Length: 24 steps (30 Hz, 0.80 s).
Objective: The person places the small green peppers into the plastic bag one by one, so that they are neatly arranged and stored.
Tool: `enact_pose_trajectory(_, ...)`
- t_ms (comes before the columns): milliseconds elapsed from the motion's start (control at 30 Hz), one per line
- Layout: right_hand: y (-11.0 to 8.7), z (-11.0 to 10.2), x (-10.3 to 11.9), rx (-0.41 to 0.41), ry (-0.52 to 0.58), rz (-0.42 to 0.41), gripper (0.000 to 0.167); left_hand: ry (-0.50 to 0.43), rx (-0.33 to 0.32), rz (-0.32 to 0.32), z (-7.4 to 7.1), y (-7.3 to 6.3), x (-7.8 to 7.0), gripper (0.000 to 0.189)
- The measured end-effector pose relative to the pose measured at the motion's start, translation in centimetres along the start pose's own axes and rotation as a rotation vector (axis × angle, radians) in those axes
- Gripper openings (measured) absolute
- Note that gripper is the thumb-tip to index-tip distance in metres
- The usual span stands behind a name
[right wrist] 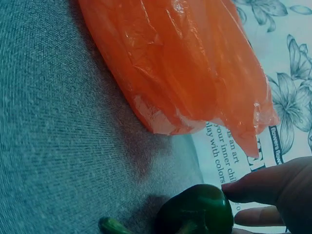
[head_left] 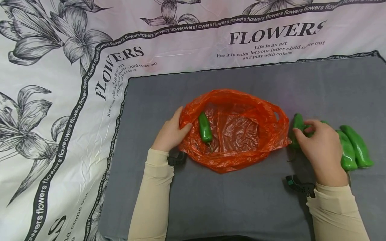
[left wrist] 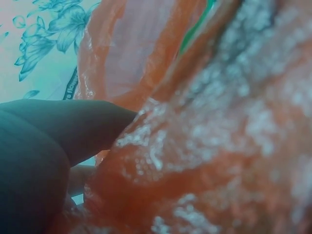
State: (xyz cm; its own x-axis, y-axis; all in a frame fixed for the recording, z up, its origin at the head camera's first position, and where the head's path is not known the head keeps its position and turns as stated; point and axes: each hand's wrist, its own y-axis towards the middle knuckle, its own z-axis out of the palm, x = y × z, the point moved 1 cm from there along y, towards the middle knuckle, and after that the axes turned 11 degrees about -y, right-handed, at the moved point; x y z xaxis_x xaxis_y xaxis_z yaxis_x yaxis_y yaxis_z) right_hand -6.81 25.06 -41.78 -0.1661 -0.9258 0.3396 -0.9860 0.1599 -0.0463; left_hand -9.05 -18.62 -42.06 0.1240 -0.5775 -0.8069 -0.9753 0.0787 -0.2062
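A red plastic bag [head_left: 223,164] lies with its mouth open in the head view, and one green pepper [head_left: 205,129] rests inside at its left. My left hand [head_left: 172,131] holds the bag's left rim, thumb over the edge; in the left wrist view the thumb [left wrist: 92,124] presses against the crinkled film. Just right of the bag, my right hand [head_left: 324,147] pinches another green pepper [head_left: 298,121]. In the right wrist view that pepper [right wrist: 197,209] shows its stem end, with fingertips at its side and the bag [right wrist: 180,68] beyond it.
Several more green peppers [head_left: 357,147] lie to the right of my right hand, partly hidden by it. A grey mat [head_left: 229,204] lies under everything, bordered by a white cloth [head_left: 187,47] with printed flowers and lettering. The bag's handle loop [head_left: 281,117] stands on its right side.
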Motion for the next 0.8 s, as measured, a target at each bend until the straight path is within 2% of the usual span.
enact_pose_trajectory(167, 0.26, 0.1, -0.03, 0.045, -0.04, 0.0, 0.065, 0.003, -0.002, 0.004, -0.01, -0.06, -0.05, 0.081)
enact_pose_trajectory(333, 0.29, 0.34, -0.2, 0.055, -0.073, -0.012, 0.07, 0.001, 0.0, 0.011, -0.02, -0.07, -0.12, 0.08)
enact_pose_trajectory(533, 0.24, 0.56, -0.06, 0.056, -0.107, -0.011, 0.065, -0.008, 0.007, 0.02, 0.04, -0.08, -0.19, 0.08)
enact_pose_trajectory(800, 0.19, 0.68, 0.4, 0.073, -0.153, 0.008, 0.068, -0.012, 0.009, 0.019, 0.08, -0.07, -0.26, 0.08)
